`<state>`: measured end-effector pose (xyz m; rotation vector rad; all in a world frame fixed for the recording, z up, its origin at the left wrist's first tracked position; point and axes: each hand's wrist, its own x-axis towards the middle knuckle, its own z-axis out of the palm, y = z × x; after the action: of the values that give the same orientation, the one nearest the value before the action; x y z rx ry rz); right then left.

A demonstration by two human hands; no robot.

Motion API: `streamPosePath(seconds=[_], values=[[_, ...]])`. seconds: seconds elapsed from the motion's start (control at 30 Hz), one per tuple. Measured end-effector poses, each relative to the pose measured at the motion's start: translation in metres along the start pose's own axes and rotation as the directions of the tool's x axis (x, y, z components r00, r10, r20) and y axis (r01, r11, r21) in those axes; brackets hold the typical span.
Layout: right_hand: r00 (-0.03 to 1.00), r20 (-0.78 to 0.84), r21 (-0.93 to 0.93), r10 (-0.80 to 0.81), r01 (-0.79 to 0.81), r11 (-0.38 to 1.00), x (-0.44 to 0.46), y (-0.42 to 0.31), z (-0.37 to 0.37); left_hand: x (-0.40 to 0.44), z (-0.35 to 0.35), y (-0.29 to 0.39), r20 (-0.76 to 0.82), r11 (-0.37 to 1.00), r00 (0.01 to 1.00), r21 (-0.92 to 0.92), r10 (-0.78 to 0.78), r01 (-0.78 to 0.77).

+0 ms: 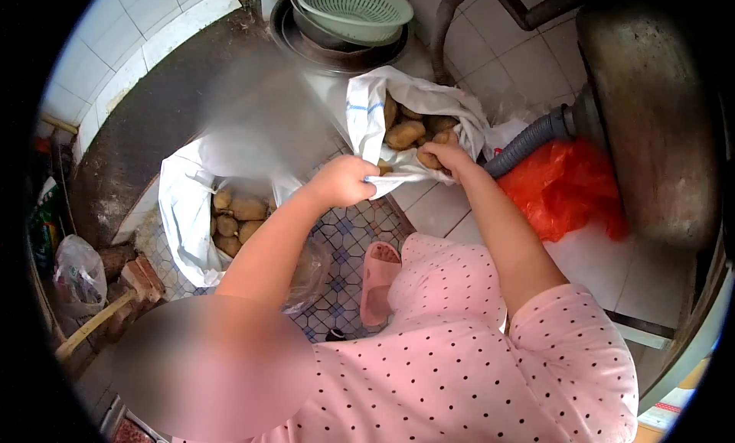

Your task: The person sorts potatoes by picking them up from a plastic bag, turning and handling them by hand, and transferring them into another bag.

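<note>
Two sacks [366, 122] — left grip [344, 181] on one's rim [400, 180], right grip [448, 152] round one potato [426, 160]

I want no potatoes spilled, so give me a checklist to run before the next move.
1. Left hand closed on the upper sack's rim: ok.
2. Upper sack's mouth open: ok, potatoes show inside.
3. Right hand firmly round a potato: cannot tell, grip partly hidden.
4. Lower sack open: ok, potatoes show inside.
5. Red plastic bag outside both sacks: ok.
6. Space between sacks unobstructed: cannot tell, partly blurred.
</note>
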<state>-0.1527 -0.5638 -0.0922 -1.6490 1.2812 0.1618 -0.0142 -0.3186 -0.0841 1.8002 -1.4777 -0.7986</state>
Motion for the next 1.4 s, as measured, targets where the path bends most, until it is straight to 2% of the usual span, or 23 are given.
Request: streamPosePath(seconds=[0.03, 0.1, 0.13, 0.23, 0.33, 0.4, 0.47, 0.5, 0.57, 0.63, 0.67, 0.7, 0.73, 0.8, 0.87, 0.93, 0.97, 1.13, 1.17, 1.2, 1.23, 1.27, 1.4], values=[[0.976, -0.055, -0.136, -0.211, 0.202, 0.97, 0.004, -0.001, 0.006, -0.008, -0.018, 0.011, -0.019, 0.995, 1.0, -0.103, -0.004, 0.002], [0.968, -0.009, -0.561, -0.253, 0.204, 0.802, -0.011, -0.016, 0.011, -0.022, -0.03, 0.029, -0.067, 0.949, 0.996, -0.312, -0.06, 0.036], [0.965, 0.02, -0.735, -0.263, 0.193, 0.65, -0.025, -0.029, 0.013, -0.025, -0.025, 0.029, -0.106, 0.964, 0.993, -0.263, -0.059, 0.03], [0.981, 0.104, -0.841, -0.162, 0.173, 0.512, -0.017, -0.003, 0.008, -0.025, 0.001, 0.018, -0.185, 0.992, 0.982, -0.13, -0.031, 0.006], [0.991, 0.083, -0.933, -0.105, 0.115, 0.342, -0.023, -0.004, 0.002, -0.015, 0.014, 0.03, -0.326, 0.972, 0.928, -0.203, -0.18, 0.118], [0.99, 0.134, -0.967, -0.046, 0.141, 0.213, -0.026, -0.015, -0.01, 0.002, 0.012, 0.029, -0.366, 0.911, 0.87, -0.363, -0.33, 0.193], [0.984, 0.177, -0.981, 0.026, 0.174, 0.085, -0.023, -0.024, -0.02, 0.025, -0.007, 0.041, -0.477, 0.907, 0.816, -0.4, -0.327, 0.13], [0.978, 0.199, -0.98, 0.067, 0.198, 0.019, -0.017, -0.027, -0.022, 0.037, -0.011, 0.043, -0.493, 0.859, 0.802, -0.51, -0.337, 0.048], [0.965, 0.011, -0.995, 0.26, -0.015, 0.098, 0.024, -0.041, -0.025, 0.054, -0.009, 0.041, -0.51, 0.712, 0.788, -0.689, -0.345, -0.134], [0.96, -0.007, -0.995, 0.28, -0.035, 0.098, 0.013, -0.06, -0.026, 0.044, -0.007, 0.034, -0.416, 0.647, 0.803, -0.761, -0.427, -0.05], [0.978, 0.067, -0.996, 0.197, 0.055, 0.069, -0.001, -0.072, -0.03, 0.037, -0.008, 0.029, -0.372, 0.615, 0.807, -0.788, -0.459, -0.013], [0.983, 0.144, -0.99, 0.112, 0.141, 0.029, -0.018, -0.084, -0.028, 0.03, -0.002, 0.02, -0.241, 0.543, 0.801, -0.831, -0.548, 0.121], [0.976, 0.192, -0.981, 0.099, 0.194, -0.014, -0.023, -0.083, -0.025, 0.021, 0.004, 0.016, -0.08, 0.351, 0.781, -0.918, -0.619, 0.184], [0.951, 0.296, -0.946, 0.088, 0.304, -0.109, -0.031, -0.078, -0.013, 0.013, 0.03, 0.009, 0.088, 0.046, 0.709, -0.985, -0.7, 0.168], [0.951, 0.299, -0.948, 0.081, 0.306, -0.086, -0.047, -0.073, 0.006, 0.011, 0.054, -0.014, 0.196, -0.114, 0.805, -0.981, -0.559, 0.159], [0.942, 0.32, -0.937, 0.097, 0.33, -0.111, -0.049, -0.065, 0.018, 0.018, 0.054, -0.016, 0.218, -0.085, 0.773, -0.974, -0.596, 0.21], [0.925, 0.38, -0.921, 0.0, 0.378, -0.097, -0.036, -0.051, 0.018, 0.021, 0.056, -0.019, 0.22, -0.067, 0.756, -0.971, -0.616, 0.229], [0.916, 0.392, -0.913, 0.09, 0.399, -0.084, -0.051, -0.07, 0.028, 0.037, 0.067, -0.018, 0.157, 0.024, 0.689, -0.969, -0.707, 0.245], [0.913, 0.397, -0.911, 0.097, 0.405, -0.079, -0.05, -0.071, 0.027, 0.048, 0.076, -0.026, 0.119, 0.074, 0.74, -0.972, -0.662, 0.223], [0.905, 0.421, -0.905, 0.054, 0.423, -0.047, -0.042, -0.065, 0.027, 0.061, 0.08, -0.024, 0.025, 0.239, 0.714, -0.934, -0.699, 0.266], [0.897, 0.441, -0.897, 0.012, 0.441, -0.016, -0.032, -0.054, 0.026, 0.069, 0.077, -0.029, -0.17, 0.585, 0.789, -0.764, -0.59, 0.272], [0.889, 0.456, -0.89, -0.03, 0.457, 0.013, -0.021, -0.044, 0.021, 0.08, 0.071, -0.035, -0.31, 0.845, 0.858, -0.483, -0.41, 0.23], [0.933, 0.339, -0.932, -0.125, 0.35, 0.089, -0.018, -0.053, 0.023, 0.099, 0.034, -0.039, -0.236, 0.923, 0.921, -0.307, -0.31, 0.232]])
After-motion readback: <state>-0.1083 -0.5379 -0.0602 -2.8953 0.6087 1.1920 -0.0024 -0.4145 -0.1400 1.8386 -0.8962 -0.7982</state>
